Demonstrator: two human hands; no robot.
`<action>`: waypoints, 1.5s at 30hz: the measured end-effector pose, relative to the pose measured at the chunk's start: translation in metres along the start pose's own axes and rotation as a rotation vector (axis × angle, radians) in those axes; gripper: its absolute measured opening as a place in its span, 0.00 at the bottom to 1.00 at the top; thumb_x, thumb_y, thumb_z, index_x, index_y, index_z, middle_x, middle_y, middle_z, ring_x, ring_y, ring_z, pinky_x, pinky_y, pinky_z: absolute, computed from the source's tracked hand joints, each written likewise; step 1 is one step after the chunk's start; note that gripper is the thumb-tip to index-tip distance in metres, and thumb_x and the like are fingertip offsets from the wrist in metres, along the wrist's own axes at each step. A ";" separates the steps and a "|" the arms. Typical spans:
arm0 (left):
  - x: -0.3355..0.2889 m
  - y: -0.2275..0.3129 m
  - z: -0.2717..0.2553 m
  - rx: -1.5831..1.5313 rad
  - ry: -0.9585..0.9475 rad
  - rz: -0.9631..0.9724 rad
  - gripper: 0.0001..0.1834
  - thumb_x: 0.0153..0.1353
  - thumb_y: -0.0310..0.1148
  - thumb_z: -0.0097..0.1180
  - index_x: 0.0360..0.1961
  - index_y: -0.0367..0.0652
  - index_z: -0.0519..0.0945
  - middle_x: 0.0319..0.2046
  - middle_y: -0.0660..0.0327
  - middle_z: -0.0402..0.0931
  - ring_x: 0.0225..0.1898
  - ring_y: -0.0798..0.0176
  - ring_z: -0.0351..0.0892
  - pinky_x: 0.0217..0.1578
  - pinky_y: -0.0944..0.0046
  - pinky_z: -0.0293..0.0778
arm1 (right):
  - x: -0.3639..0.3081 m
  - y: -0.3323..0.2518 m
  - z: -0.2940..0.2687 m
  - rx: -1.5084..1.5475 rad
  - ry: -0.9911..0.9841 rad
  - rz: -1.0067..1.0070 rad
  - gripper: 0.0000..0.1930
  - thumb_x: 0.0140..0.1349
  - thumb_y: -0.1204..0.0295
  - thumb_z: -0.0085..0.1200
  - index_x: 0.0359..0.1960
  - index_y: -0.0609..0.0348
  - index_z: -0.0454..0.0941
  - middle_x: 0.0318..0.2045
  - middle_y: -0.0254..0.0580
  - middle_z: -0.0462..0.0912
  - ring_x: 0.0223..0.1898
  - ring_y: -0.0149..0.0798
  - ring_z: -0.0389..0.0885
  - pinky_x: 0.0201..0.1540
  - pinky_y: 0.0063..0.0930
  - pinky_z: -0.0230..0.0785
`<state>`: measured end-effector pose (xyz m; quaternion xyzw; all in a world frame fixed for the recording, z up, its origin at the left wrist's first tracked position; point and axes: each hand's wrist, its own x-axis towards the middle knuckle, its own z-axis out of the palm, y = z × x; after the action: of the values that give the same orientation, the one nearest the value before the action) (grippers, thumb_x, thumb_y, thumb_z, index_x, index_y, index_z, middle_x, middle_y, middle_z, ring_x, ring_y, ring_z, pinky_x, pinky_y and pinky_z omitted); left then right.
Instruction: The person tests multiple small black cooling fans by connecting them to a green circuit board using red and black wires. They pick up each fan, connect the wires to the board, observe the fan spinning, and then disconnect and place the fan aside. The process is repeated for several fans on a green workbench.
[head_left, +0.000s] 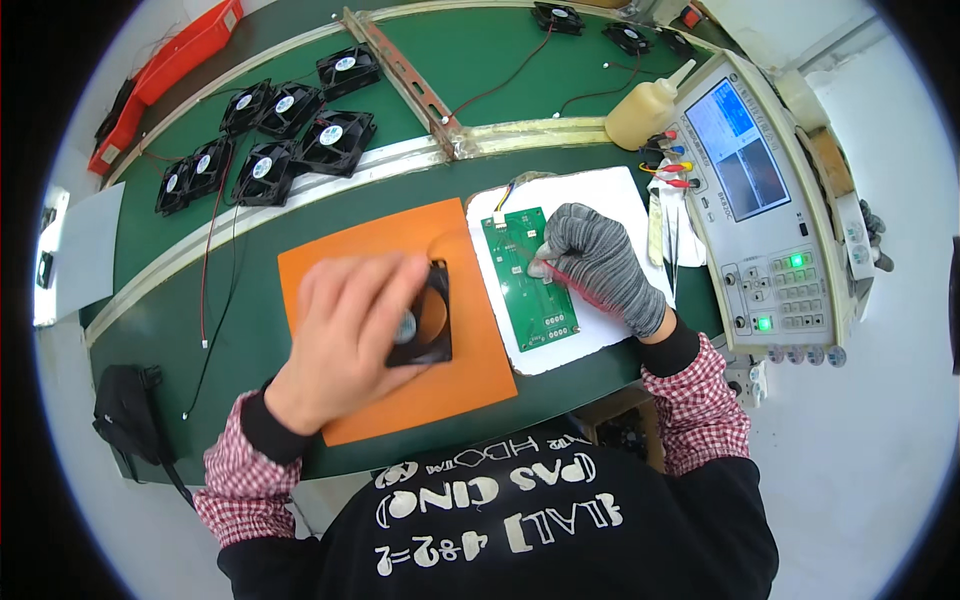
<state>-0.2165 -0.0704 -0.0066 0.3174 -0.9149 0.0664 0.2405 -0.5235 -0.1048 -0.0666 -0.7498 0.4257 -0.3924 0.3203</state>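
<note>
Green work surface (265, 350) stretched across a white-walled room, bordered by pale metal edging, with red bins (190, 50) at its far left and a black bag (130, 410) at its near left corner. At the bench, a person in a black top and checked sleeves worked with both hands. The bare left hand (345, 325) grasped a black fan (430, 352) over an orange mat (460, 390), its fingers spread across the top and its thumb along the near edge, hiding much of the frame. To the right, the right hand (605, 265), in a gray knit glove, curled over a green circuit board (520, 300) that lay on a white pad (620, 190) just beside the mat. Its fingertips met close above the board at a thin red wire (590, 296); whether they were clenched on it, one could not tell. More black fans (285, 112) sat grouped beyond the mat, left of a slotted metal bar (400, 75), some with leads trailing over the green top. At the right stood a test instrument (790, 200) with a lit blue screen (745, 150), beside a cream-colored squeeze bottle (640, 115) with a pointed nozzle.
</note>
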 end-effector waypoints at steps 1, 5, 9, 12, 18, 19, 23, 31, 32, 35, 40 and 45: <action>-0.002 0.007 -0.012 0.157 0.099 0.110 0.33 0.50 0.41 0.69 0.58 0.44 0.75 0.49 0.57 0.75 0.48 0.56 0.73 0.51 0.56 0.67 | -0.001 0.002 0.000 0.006 0.002 -0.006 0.14 0.45 0.78 0.72 0.23 0.60 0.73 0.26 0.37 0.74 0.31 0.37 0.76 0.37 0.29 0.71; -0.010 0.019 -0.049 -0.884 0.096 0.139 0.39 0.54 0.59 0.61 0.59 0.40 0.71 0.47 0.51 0.78 0.48 0.54 0.78 0.41 0.59 0.75 | -0.004 0.001 -0.002 0.021 0.027 0.004 0.14 0.44 0.77 0.72 0.23 0.60 0.73 0.26 0.37 0.74 0.31 0.37 0.75 0.38 0.30 0.70; -0.010 0.014 -0.053 -2.260 -0.320 -0.130 0.58 0.51 0.77 0.50 0.58 0.26 0.66 0.48 0.37 0.73 0.45 0.43 0.79 0.44 0.50 0.76 | -0.004 -0.002 -0.003 0.040 0.031 0.032 0.15 0.45 0.76 0.72 0.22 0.59 0.72 0.25 0.37 0.73 0.31 0.38 0.74 0.38 0.31 0.70; -0.015 0.040 -0.071 -2.030 0.036 -0.471 0.50 0.56 0.75 0.45 0.43 0.26 0.75 0.30 0.37 0.79 0.33 0.45 0.80 0.35 0.52 0.79 | 0.000 -0.001 0.003 0.016 -0.004 -0.004 0.14 0.45 0.76 0.71 0.23 0.59 0.73 0.25 0.38 0.72 0.31 0.41 0.74 0.38 0.33 0.70; 0.012 0.026 -0.027 -0.024 0.842 0.056 0.21 0.59 0.40 0.60 0.49 0.38 0.74 0.38 0.50 0.80 0.41 0.50 0.79 0.40 0.51 0.77 | -0.002 -0.008 0.003 -0.263 0.023 -0.205 0.12 0.48 0.74 0.69 0.27 0.57 0.75 0.31 0.41 0.77 0.35 0.47 0.76 0.41 0.34 0.71; 0.024 0.014 -0.023 0.004 0.871 0.168 0.26 0.58 0.42 0.61 0.52 0.38 0.73 0.43 0.48 0.77 0.45 0.48 0.77 0.45 0.50 0.74 | 0.001 -0.004 0.005 -0.311 -0.002 -0.294 0.10 0.49 0.75 0.68 0.29 0.56 0.76 0.34 0.42 0.80 0.37 0.46 0.79 0.41 0.33 0.72; 0.093 -0.036 -0.018 -0.046 0.477 0.043 0.45 0.52 0.52 0.66 0.65 0.36 0.67 0.62 0.39 0.67 0.63 0.40 0.67 0.63 0.46 0.63 | -0.010 -0.005 0.001 -0.087 0.056 -0.149 0.10 0.53 0.79 0.66 0.34 0.57 0.76 0.34 0.42 0.80 0.36 0.40 0.80 0.40 0.30 0.73; 0.083 -0.127 0.069 0.214 -0.254 -0.576 0.39 0.43 0.45 0.70 0.56 0.38 0.73 0.44 0.48 0.74 0.48 0.47 0.73 0.47 0.52 0.68 | -0.009 -0.002 -0.004 0.058 0.311 -0.123 0.17 0.55 0.73 0.67 0.44 0.59 0.75 0.42 0.42 0.79 0.37 0.34 0.79 0.41 0.27 0.72; 0.082 -0.109 0.062 0.144 -0.066 -0.421 0.34 0.44 0.41 0.67 0.53 0.38 0.74 0.41 0.51 0.74 0.47 0.48 0.72 0.47 0.51 0.68 | -0.011 -0.006 -0.007 -0.043 0.320 -0.141 0.18 0.55 0.72 0.68 0.46 0.59 0.75 0.45 0.44 0.78 0.40 0.37 0.80 0.43 0.30 0.73; 0.078 -0.039 0.024 -0.361 -0.015 -0.028 0.34 0.42 0.38 0.70 0.54 0.44 0.74 0.49 0.52 0.73 0.50 0.47 0.71 0.51 0.51 0.65 | -0.009 -0.036 -0.003 -0.314 0.252 -0.273 0.24 0.55 0.71 0.67 0.53 0.59 0.73 0.53 0.50 0.76 0.50 0.45 0.80 0.52 0.38 0.73; 0.031 0.011 -0.001 -0.418 -0.106 0.461 0.29 0.45 0.35 0.68 0.53 0.53 0.79 0.51 0.55 0.73 0.52 0.51 0.73 0.49 0.51 0.66 | -0.011 -0.065 0.017 -0.253 -0.110 -0.530 0.29 0.53 0.78 0.60 0.61 0.56 0.72 0.50 0.50 0.77 0.48 0.52 0.79 0.54 0.45 0.72; 0.020 -0.050 -0.047 0.034 0.211 -0.072 0.34 0.36 0.23 0.69 0.52 0.47 0.79 0.57 0.54 0.71 0.56 0.50 0.70 0.58 0.55 0.64 | 0.000 -0.037 -0.013 -0.603 0.133 -0.369 0.14 0.46 0.78 0.62 0.38 0.54 0.82 0.32 0.40 0.75 0.35 0.46 0.76 0.38 0.36 0.72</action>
<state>-0.1806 -0.1079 0.0424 0.3454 -0.8711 0.1065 0.3325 -0.5203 -0.0910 -0.0300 -0.8477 0.3996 -0.3484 -0.0202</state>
